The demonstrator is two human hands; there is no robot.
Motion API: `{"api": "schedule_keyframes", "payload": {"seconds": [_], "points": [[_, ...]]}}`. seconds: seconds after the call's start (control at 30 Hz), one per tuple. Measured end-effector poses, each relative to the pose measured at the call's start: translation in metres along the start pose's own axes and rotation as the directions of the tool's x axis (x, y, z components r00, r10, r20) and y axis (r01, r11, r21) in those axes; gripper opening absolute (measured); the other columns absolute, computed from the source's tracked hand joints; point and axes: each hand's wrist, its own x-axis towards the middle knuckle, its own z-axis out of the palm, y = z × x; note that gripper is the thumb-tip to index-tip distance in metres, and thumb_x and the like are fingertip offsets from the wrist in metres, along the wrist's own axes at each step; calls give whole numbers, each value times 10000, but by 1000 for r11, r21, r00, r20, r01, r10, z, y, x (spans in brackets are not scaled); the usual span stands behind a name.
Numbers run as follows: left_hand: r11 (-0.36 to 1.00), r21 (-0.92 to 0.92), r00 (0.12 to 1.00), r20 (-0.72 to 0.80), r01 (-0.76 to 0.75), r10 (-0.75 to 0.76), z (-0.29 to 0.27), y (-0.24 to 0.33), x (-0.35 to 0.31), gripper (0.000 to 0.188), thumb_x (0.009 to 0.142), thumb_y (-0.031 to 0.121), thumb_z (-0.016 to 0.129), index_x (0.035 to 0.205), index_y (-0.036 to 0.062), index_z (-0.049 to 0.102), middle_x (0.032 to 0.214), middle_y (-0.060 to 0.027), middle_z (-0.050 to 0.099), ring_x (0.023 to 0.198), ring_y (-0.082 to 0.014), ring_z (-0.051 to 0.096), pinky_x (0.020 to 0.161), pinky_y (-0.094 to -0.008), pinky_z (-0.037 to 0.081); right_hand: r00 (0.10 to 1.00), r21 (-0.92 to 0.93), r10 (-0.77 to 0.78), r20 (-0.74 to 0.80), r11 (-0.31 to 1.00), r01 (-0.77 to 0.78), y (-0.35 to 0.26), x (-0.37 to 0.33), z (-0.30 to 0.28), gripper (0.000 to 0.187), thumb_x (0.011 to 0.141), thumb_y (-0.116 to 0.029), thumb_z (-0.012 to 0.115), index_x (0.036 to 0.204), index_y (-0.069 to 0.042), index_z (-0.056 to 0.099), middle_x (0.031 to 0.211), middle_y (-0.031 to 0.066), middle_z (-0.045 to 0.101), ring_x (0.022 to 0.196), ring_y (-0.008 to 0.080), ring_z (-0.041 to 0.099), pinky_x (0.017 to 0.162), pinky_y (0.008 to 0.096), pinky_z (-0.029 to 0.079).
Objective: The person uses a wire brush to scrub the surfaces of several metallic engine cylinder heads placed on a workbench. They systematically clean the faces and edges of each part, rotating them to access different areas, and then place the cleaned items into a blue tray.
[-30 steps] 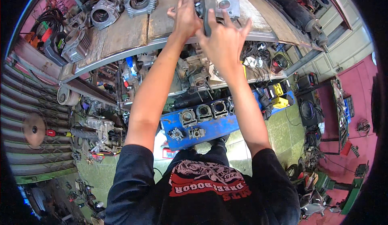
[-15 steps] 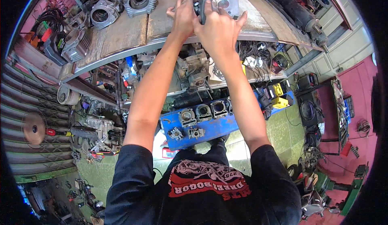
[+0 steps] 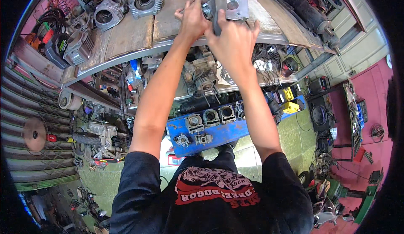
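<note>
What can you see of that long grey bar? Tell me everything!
The long grey bar looks like metal, with straight sides. It points away from the person, over the wooden bench, its far end cut off by the picture's top edge. The right hand holds its near end; I can't tell whether the left hand touches it.

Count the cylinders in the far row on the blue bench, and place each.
4: the first cylinder is leftmost, the second and third follow rightward, and the fourth is partly hidden by the right forearm, which may hide more.
</note>
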Motion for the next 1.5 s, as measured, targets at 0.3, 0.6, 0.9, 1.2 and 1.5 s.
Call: {"api": "schedule_keyframes", "payload": {"seconds": [0.3, 0.6, 0.9, 1.2, 1.5], "points": [[998, -47, 999, 22, 34, -33, 4, -7, 4, 633, 651, 188, 815, 1229, 70, 585, 1209, -140, 677, 1311, -326, 498, 1006, -649, 253, 999, -54, 52, -10, 997, -52, 7, 27, 15, 512, 854, -365, 695, 1258, -51, 686, 672, 166, 704, 703, 361, 728, 1083, 716, 281], [992, 123, 999, -42, 11, -6, -5, 14, -2, 591, 659, 204, 828, 1190, 59, 613, 1093, -156, 686, 1192, -349, 571, 981, -589, 328, 1000, -116, -10, 4, 993, 11, 5, -16, -6, 531, 832, -347, 701, 1287, -73, 676, 724, 171, 713, 748, 338, 731, 1097, 679, 290], [994, 104, 997, -70, -28, 35, 2, -4, -2, 707, 604, 247, 871, 1230, 54, 605, 1123, -165, 684, 1220, -334, 566, 1010, -560, 303, 999, -24, 2, 51, 1000, -1, -3, -16, -18, 479, 852, -332, 688, 1244, -57, 701, 709, 165, 711, 691, 341, 721, 1057, 673, 341], [983, 165, 996, 32, 83, -89, -6, 17, 2, 758, 564, 241, 904, 1242, 87, 601, 1156, -129, 685, 1252, -303, 546, 1038, -561, 277, 995, -48, 71, -64, 996, -74, 20, -9, -5, 565, 801, -323, 723, 1257, 7, 670, 664, 191, 680, 690, 357, 710, 1053, 679, 319], [983, 176, 998, 4, 60, -62, -2, 14, 2, 899, 508, 386, 967, 1274, 93, 598, 1181, -132, 685, 1256, -295, 549, 1046, -532, 275, 990, -59, 129, -52, 989, -132, 31, -12, -6, 572, 814, -349, 706, 1260, 8, 669, 643, 183, 679, 653, 354, 702, 1031, 647, 341]]}}
